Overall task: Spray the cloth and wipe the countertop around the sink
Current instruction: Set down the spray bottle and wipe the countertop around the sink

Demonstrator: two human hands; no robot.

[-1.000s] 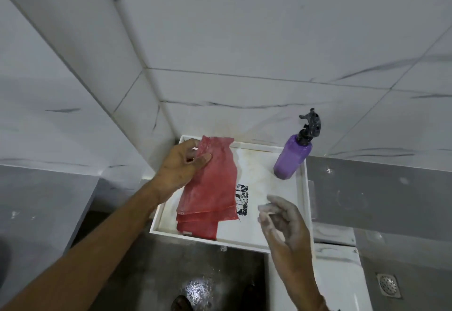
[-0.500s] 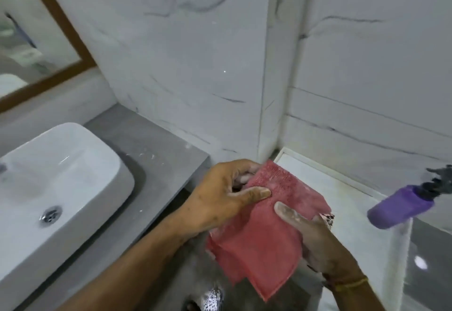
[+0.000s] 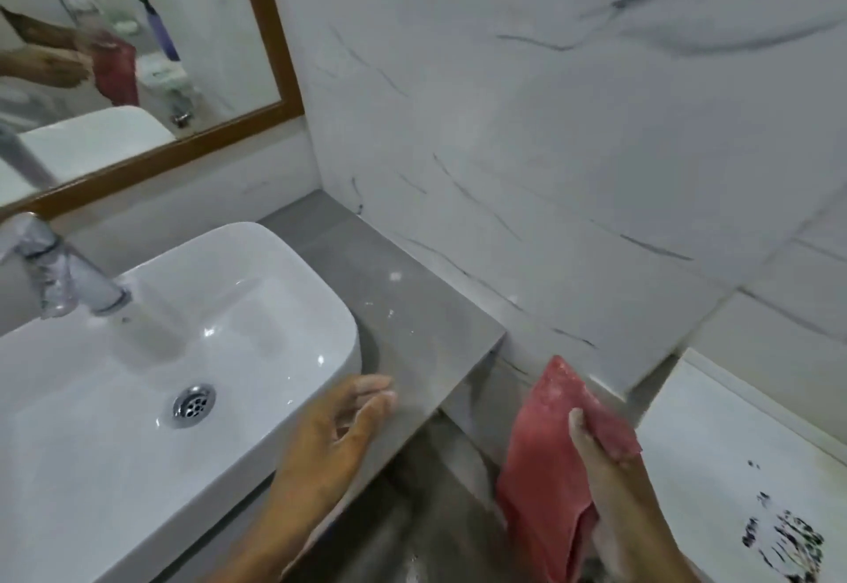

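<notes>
A red cloth [image 3: 543,468] hangs folded from my right hand [image 3: 605,458], to the right of the counter's end and over the floor gap. My left hand [image 3: 339,431] hovers open over the front right corner of the grey countertop [image 3: 403,307], fingers loosely together, holding nothing, just beside the white basin sink [image 3: 256,307]. White specks dot the countertop near the wall. The spray bottle shows only as a purple reflection in the mirror [image 3: 114,55].
A chrome tap [image 3: 59,275] reaches over the sink from the left. A wood-framed mirror hangs behind it. Marble tile walls close the counter's back and right. A white tray-like surface [image 3: 733,468] with a black mark lies at right.
The view has swung left from the tray to the sink. My left hand let go of the cloth and moved over the countertop; my right hand now holds the cloth alone.
</notes>
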